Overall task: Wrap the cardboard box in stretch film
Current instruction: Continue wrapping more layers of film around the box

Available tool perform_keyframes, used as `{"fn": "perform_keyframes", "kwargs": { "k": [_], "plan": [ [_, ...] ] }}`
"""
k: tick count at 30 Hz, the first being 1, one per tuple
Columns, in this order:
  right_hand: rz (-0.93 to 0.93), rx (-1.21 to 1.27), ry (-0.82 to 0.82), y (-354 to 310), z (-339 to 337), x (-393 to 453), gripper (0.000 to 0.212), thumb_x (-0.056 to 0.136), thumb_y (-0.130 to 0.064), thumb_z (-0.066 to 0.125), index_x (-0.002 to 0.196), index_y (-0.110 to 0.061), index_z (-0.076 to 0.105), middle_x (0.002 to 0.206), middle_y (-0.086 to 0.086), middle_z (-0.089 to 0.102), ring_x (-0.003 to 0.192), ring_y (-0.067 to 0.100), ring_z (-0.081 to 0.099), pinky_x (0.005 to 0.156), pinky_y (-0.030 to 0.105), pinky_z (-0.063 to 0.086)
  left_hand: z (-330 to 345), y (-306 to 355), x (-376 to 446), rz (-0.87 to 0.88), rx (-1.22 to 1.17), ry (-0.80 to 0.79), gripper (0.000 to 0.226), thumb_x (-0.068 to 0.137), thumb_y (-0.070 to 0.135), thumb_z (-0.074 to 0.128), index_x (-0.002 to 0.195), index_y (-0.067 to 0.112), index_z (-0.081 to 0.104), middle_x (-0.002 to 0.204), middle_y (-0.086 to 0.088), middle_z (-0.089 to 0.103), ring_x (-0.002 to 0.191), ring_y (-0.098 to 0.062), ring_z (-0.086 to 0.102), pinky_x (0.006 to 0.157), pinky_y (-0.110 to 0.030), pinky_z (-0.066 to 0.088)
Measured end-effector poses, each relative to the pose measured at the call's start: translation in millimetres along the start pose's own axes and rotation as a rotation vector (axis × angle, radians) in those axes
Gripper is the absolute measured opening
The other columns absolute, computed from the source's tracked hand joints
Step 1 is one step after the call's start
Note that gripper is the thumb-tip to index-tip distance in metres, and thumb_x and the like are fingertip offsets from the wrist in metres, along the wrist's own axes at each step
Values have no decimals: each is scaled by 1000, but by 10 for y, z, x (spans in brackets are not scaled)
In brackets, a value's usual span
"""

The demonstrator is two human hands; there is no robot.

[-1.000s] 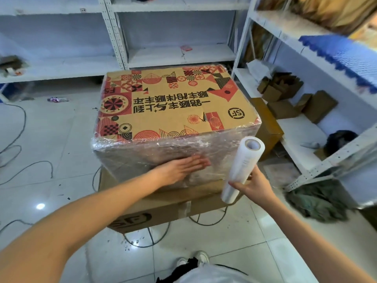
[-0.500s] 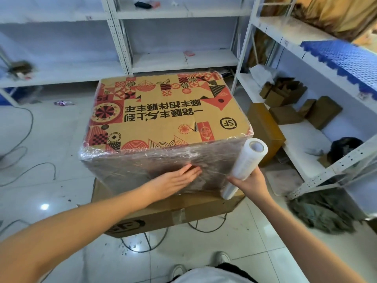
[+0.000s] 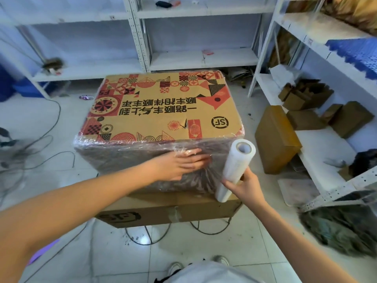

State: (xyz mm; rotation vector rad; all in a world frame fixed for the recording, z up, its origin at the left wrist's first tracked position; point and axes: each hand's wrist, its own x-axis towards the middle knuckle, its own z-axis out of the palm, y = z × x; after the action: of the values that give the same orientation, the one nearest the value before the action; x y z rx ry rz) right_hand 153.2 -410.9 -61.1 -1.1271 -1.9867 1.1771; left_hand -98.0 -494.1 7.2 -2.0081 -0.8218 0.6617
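A large cardboard box (image 3: 163,111) with red and black print on top stands on a flatter cardboard box (image 3: 167,211). Its near side is covered in wrinkled stretch film (image 3: 122,158), which reaches over the top edge. My left hand (image 3: 179,166) lies flat on that filmed side, fingers straight and pointing right. My right hand (image 3: 244,184) grips the lower part of a white stretch film roll (image 3: 236,166), held nearly upright at the box's near right corner. Film runs from the roll onto the box.
White metal shelving (image 3: 200,58) lines the back wall and the right side (image 3: 318,156), where several small brown boxes sit. A flat brown box (image 3: 275,139) leans by the right shelf. Cables (image 3: 40,139) lie on the tiled floor at left; a dark cloth heap (image 3: 342,229) lies at right.
My left hand has slid up and to the right along the filmed side. The roll has come in from beyond the corner to stand against it.
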Motion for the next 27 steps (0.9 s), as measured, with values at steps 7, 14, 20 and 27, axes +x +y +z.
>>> {"fn": "perform_keyframes", "kwargs": {
  "k": [7,14,20,27],
  "plan": [
    [-51,-91,-34,96,-36,-30,64,67,-27,85,122,-15,54,90,-18,61,82,-1,60,67,13,46,-260,-119,-152,14,-435,261,48,84,4,44,132,0,51,139,-15,50,132,-26,42,119,-40,5],
    [-133,-106,-28,93,-50,2,74,68,-37,83,128,-17,45,111,-11,50,92,10,55,75,31,51,-625,-253,2,-704,-1599,176,32,92,7,54,120,22,55,113,4,64,107,-4,58,98,-20,43],
    [-261,-114,-47,108,-113,67,68,63,-33,86,116,-9,52,112,2,50,95,10,50,73,38,53,-829,-245,153,-1075,-1310,491,10,89,6,56,94,10,64,89,-4,66,83,-16,66,78,-33,55],
    [-253,-122,-147,96,-125,82,79,61,-45,80,123,-10,47,117,6,48,105,18,50,83,35,50,-545,214,310,-1196,-447,343,50,96,37,45,133,3,41,136,-13,42,128,-26,40,114,-39,23]
  ]
}}
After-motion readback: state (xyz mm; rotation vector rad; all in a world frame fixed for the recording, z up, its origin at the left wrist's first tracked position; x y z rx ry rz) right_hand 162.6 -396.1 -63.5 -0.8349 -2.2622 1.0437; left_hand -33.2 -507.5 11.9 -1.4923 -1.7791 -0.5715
